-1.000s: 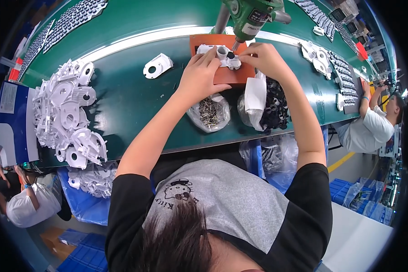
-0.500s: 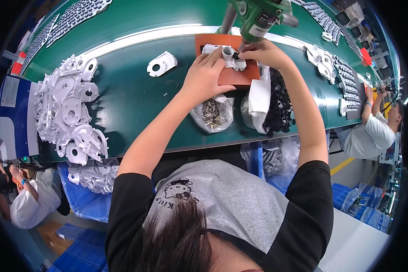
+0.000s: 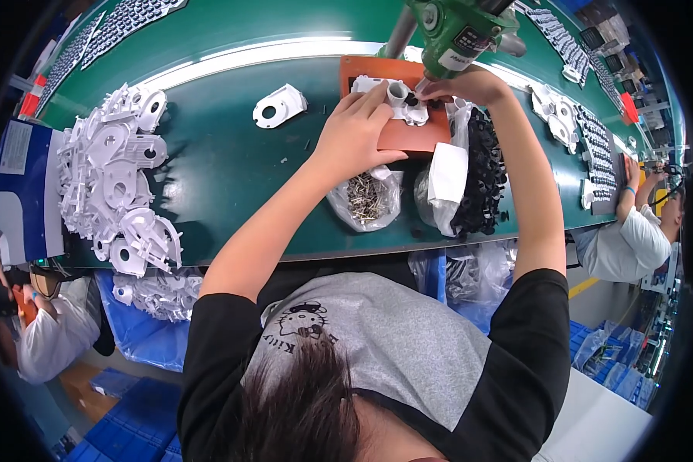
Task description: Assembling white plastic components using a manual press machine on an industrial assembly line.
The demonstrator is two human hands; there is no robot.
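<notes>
A white plastic part [image 3: 396, 98] lies on an orange mat [image 3: 408, 132] on the green belt. My left hand [image 3: 356, 137] presses flat on the part's near side and holds it in place. My right hand [image 3: 468, 83] pinches a small black piece at the part's right end, directly beneath the tip of a green powered screwdriver [image 3: 456, 31] that hangs from above. A clear bag of metal screws [image 3: 366, 196] sits just below my left hand. A bag of black plastic pieces [image 3: 481, 181] lies under my right forearm.
A heap of white plastic housings [image 3: 115, 181] covers the belt's left end, and one lone housing [image 3: 279, 105] lies near the mat. More white parts [image 3: 566, 115] line the right side. Co-workers sit at lower left [image 3: 46, 323] and at right [image 3: 635, 239]. Blue bins [image 3: 142, 331] stand below the belt.
The view has shifted slightly. My right hand has moved in under the screwdriver tip; my left hand stays pressed on the white part.
</notes>
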